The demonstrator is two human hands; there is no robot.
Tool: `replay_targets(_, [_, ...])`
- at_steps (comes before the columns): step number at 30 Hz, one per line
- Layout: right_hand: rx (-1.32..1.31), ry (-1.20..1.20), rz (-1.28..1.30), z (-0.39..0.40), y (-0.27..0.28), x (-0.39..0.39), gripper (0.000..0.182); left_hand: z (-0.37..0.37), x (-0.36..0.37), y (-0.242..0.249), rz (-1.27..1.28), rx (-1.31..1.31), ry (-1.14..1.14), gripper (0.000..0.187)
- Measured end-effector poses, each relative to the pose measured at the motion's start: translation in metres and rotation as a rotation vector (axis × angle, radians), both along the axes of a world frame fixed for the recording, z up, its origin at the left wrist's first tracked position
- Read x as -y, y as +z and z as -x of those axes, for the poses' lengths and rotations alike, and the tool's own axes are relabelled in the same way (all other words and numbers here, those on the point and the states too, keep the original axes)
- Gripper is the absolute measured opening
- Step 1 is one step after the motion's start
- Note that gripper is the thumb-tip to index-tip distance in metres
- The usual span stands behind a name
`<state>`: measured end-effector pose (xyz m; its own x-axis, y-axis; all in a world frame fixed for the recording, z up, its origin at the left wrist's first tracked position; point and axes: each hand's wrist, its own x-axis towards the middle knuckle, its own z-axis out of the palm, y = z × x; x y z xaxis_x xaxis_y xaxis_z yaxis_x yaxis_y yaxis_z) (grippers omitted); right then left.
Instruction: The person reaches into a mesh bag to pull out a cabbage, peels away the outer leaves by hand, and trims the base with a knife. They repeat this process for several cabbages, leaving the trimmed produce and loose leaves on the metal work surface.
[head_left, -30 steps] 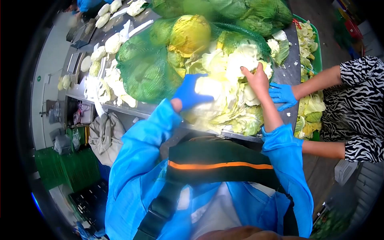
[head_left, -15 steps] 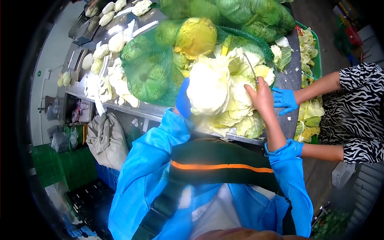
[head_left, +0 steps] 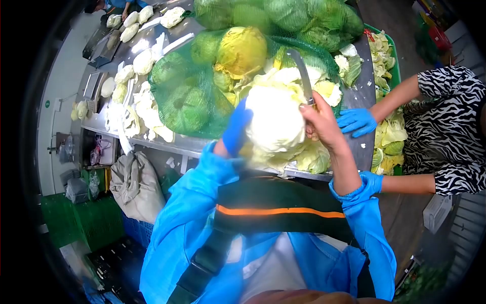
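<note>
A trimmed, pale cabbage (head_left: 276, 121) is held up in front of me over the near edge of the table. My left hand (head_left: 237, 125), in a blue glove, grips its left side. In my bare right hand (head_left: 324, 122) is a knife (head_left: 302, 73), its blade pointing up and away from me, while the fingers sit right at the cabbage's right side. Loose cabbage leaves (head_left: 314, 157) lie beneath and behind the cabbage. Just beyond, a green mesh bag (head_left: 185, 109) holds green cabbages, and a yellowed cabbage (head_left: 242, 50) rests by its opening.
At my right stands a person in a zebra-print top (head_left: 445, 131), one gloved hand (head_left: 357, 122) on the table, the other at my right sleeve. A green bin (head_left: 396, 66) of leaves lines the table's right side. Trimmed cabbages (head_left: 144, 62) lie far left; more bagged cabbages (head_left: 288, 15) sit behind.
The cabbage has turned, showing a smoother, whiter side, with fewer loose leaves on it. The knife blade has swung more upright, and my right hand has moved slightly left and down towards the cabbage.
</note>
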<state>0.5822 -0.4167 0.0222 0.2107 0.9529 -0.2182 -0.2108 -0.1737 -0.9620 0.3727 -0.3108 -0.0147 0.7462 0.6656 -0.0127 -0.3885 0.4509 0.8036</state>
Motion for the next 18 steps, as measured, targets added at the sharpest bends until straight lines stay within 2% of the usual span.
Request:
replay_targets(2, [-0.174,-0.105,-0.196,-0.003,-0.014,-0.005,0.061,0.024,-0.012,0.025,-0.204,-0.132,-0.015,0.072])
replay_targets(3, [-0.391,-0.08,-0.202,-0.005,-0.016,-0.003,0.054,0.038,-0.017,0.034,-0.302,-0.201,-0.019,0.074])
replay_targets(4, [-0.488,-0.071,-0.186,-0.003,-0.026,-0.006,0.054,0.043,-0.029,0.026,-0.538,-0.32,0.026,0.067])
replay_targets(5, [-0.585,-0.058,-0.172,-0.002,-0.035,-0.009,0.053,0.046,-0.024,0.016,-0.383,-0.273,-0.035,0.065])
replay_targets(7, [-0.443,-0.163,-0.095,0.012,-0.026,-0.01,0.047,0.038,-0.003,0.013,-0.085,-0.173,-0.158,0.061])
replay_targets(8, [-0.376,-0.22,-0.052,0.017,-0.024,-0.009,0.043,0.024,0.018,0.037,0.299,0.015,-0.114,0.056])
replay_targets(11, [-0.006,-0.18,-0.082,0.004,-0.039,-0.014,0.027,0.022,0.024,0.01,0.434,0.027,-0.071,0.06])
replay_targets(12, [0.014,-0.166,-0.039,-0.004,-0.034,-0.016,0.014,0.022,0.023,0.004,0.434,0.059,-0.084,0.061])
replay_targets(14, [0.035,-0.202,0.004,-0.002,-0.01,-0.016,0.013,0.019,0.02,-0.003,0.429,0.124,-0.114,0.062])
replay_targets(15, [0.047,-0.215,0.025,0.0,-0.004,-0.018,0.013,0.015,0.022,0.005,0.33,0.187,-0.127,0.061])
replay_targets(16, [-0.021,-0.274,-0.042,-0.001,-0.01,-0.019,0.012,0.009,0.026,0.018,0.231,0.248,-0.141,0.061])
replay_targets(18, [-0.062,-0.326,-0.022,-0.003,-0.016,-0.017,0.012,0.004,0.03,0.017,0.265,0.311,-0.15,0.063])
